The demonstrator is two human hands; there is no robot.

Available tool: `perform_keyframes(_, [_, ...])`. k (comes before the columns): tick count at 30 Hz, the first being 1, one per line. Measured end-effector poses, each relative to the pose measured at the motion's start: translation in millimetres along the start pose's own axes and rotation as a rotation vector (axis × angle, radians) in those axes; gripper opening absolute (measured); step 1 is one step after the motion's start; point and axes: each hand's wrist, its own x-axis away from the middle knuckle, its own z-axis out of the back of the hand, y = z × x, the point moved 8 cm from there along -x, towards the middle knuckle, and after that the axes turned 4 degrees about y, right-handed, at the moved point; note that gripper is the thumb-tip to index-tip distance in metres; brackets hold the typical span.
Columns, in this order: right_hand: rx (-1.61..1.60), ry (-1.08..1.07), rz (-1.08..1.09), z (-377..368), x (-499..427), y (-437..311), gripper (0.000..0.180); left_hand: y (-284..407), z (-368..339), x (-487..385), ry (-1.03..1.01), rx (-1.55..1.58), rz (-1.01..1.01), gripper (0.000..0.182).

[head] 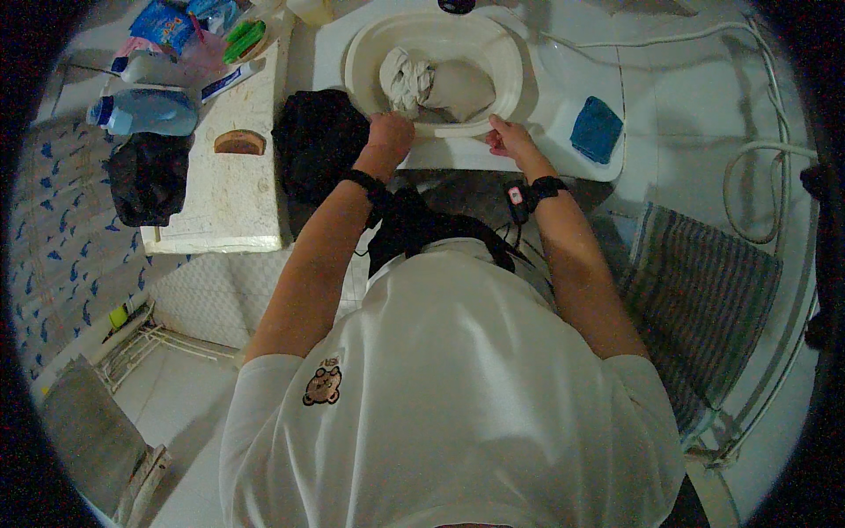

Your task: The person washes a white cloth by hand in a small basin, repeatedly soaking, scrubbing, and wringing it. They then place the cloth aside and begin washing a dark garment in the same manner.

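A cream plastic basin stands in a white sink before me. Inside it lie a bunched off-white cloth and a smooth greyish-beige mass, perhaps cloth under water. My left hand is closed at the basin's near left rim, beside the off-white cloth; whether it grips the rim or the cloth's edge is unclear. My right hand holds the near right rim, with the thumb on top and the fingers curled below.
Black cloth lies left of the basin. A worn white counter holds a brush, a toothpaste-like tube and a blue bottle. A folded blue cloth rests at the sink's right. A striped towel and a hose hang at right.
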Motion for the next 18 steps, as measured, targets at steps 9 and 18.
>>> perform_keyframes(9, [-0.04,-0.033,-0.01,-2.7,4.9,-3.8,0.042,-5.7,-12.0,-5.7,-0.082,0.141,0.088,0.032])
perform_keyframes(18, [-0.07,0.011,0.028,-0.9,5.0,-4.7,0.038,-25.6,-28.2,-0.2,-0.004,1.076,0.282,0.034])
